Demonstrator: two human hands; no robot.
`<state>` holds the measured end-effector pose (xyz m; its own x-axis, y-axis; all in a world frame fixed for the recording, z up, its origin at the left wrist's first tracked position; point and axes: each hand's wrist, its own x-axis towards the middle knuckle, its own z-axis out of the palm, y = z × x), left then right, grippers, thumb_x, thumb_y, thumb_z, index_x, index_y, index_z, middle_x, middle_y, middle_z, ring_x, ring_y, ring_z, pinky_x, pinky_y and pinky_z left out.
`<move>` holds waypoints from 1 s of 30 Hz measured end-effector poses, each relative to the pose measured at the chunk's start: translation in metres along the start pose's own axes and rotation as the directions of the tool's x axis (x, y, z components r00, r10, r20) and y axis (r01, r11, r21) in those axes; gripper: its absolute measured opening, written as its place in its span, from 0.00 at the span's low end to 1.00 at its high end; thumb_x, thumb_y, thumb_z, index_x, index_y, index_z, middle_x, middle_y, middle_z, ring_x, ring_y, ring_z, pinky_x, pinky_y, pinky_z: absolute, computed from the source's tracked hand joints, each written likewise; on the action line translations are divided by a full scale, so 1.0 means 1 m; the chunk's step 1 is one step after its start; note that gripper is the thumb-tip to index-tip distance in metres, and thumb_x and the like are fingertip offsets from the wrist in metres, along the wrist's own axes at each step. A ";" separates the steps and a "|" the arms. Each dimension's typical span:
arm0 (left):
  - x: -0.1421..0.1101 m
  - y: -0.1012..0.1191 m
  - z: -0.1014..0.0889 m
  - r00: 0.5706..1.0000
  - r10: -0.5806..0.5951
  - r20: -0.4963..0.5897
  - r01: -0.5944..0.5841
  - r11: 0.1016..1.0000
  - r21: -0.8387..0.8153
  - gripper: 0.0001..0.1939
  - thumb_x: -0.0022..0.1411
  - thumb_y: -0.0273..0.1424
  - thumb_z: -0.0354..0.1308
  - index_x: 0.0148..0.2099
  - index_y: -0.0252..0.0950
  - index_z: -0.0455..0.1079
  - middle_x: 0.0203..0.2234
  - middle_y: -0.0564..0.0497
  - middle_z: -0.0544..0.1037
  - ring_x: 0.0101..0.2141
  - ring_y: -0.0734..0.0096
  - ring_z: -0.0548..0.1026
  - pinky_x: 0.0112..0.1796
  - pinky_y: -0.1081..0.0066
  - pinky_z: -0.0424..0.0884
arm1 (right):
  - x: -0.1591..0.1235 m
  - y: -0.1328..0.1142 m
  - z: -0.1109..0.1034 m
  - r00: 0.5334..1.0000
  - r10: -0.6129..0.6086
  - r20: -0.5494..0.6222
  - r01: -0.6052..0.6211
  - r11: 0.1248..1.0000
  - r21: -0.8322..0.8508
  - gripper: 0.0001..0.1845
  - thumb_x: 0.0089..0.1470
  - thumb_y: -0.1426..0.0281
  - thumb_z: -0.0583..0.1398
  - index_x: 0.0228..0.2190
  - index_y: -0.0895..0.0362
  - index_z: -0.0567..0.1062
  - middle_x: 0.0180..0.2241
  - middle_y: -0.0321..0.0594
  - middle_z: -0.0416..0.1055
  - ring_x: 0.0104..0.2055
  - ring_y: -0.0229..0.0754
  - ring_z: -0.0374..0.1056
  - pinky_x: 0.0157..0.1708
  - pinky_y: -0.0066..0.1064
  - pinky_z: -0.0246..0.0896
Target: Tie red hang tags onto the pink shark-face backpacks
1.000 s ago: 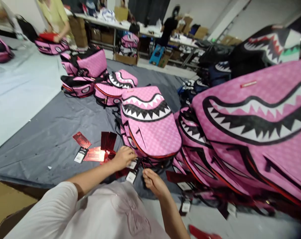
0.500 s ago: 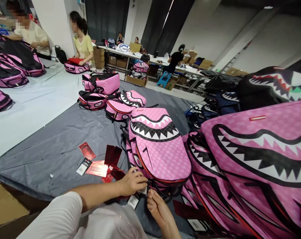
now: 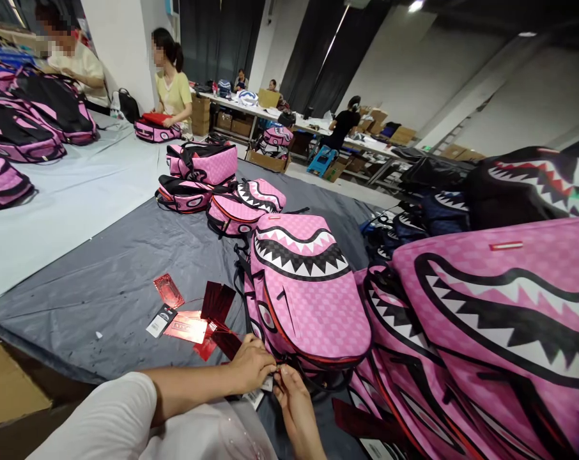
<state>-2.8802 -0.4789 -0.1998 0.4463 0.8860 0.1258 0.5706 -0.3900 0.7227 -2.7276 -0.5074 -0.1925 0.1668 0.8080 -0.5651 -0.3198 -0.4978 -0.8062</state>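
Observation:
A pink backpack (image 3: 318, 300) with a black-and-white shark-mouth print lies in front of me. At its near lower edge, my left hand (image 3: 251, 365) is closed, fingertips pinching near a small white hang tag (image 3: 267, 383) that shows under them. My right hand (image 3: 292, 397) is also closed, thumb and forefinger pinched against the left fingertips; what lies between them is too small to make out. Loose red shiny tags (image 3: 186, 326) and a black-and-white hang tag (image 3: 161, 321) lie on the grey cover to the left.
More pink backpacks (image 3: 505, 306) are stacked close on the right, over dark red tags (image 3: 361, 418). Others (image 3: 200, 163) stand farther back on the grey sheet (image 3: 121, 275). A cardboard box (image 3: 11, 383) is at lower left. A person in yellow (image 3: 174, 96) works across the table.
My right hand has moved up and left, and its fingertips now meet the left hand's. The left hand has shifted slightly left and down. The view has tilted a little.

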 end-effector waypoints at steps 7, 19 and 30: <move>0.001 0.002 -0.002 0.993 -0.079 0.093 0.079 0.997 0.001 0.09 0.65 0.33 0.55 0.35 0.38 0.76 0.29 0.51 0.79 0.39 0.66 0.69 0.46 0.61 0.54 | 0.007 0.014 0.011 0.993 -0.093 -0.071 0.092 0.996 -0.019 0.26 0.27 0.52 0.72 0.26 0.56 0.75 0.24 0.34 0.72 0.25 0.34 0.63 0.23 0.24 0.56; 0.006 0.003 -0.003 0.971 -0.175 0.164 0.172 0.985 0.032 0.11 0.65 0.35 0.55 0.37 0.38 0.78 0.32 0.48 0.80 0.42 0.63 0.72 0.47 0.61 0.56 | 0.013 0.023 0.009 0.980 -0.155 -0.122 0.141 0.983 -0.118 0.25 0.30 0.52 0.70 0.27 0.56 0.76 0.25 0.34 0.73 0.26 0.37 0.65 0.26 0.27 0.58; 0.006 0.005 -0.001 0.942 -0.247 0.227 0.245 0.969 0.038 0.11 0.64 0.34 0.55 0.35 0.39 0.78 0.31 0.48 0.80 0.42 0.62 0.73 0.47 0.61 0.57 | 0.020 0.033 0.006 0.969 -0.211 -0.130 0.200 0.975 -0.095 0.23 0.32 0.52 0.69 0.26 0.56 0.76 0.24 0.33 0.72 0.27 0.37 0.65 0.28 0.28 0.61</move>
<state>-2.8754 -0.4747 -0.1951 0.4359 0.8741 -0.2143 0.6882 -0.1703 0.7053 -2.7404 -0.5057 -0.2288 0.3506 0.8467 -0.4002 -0.1903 -0.3540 -0.9157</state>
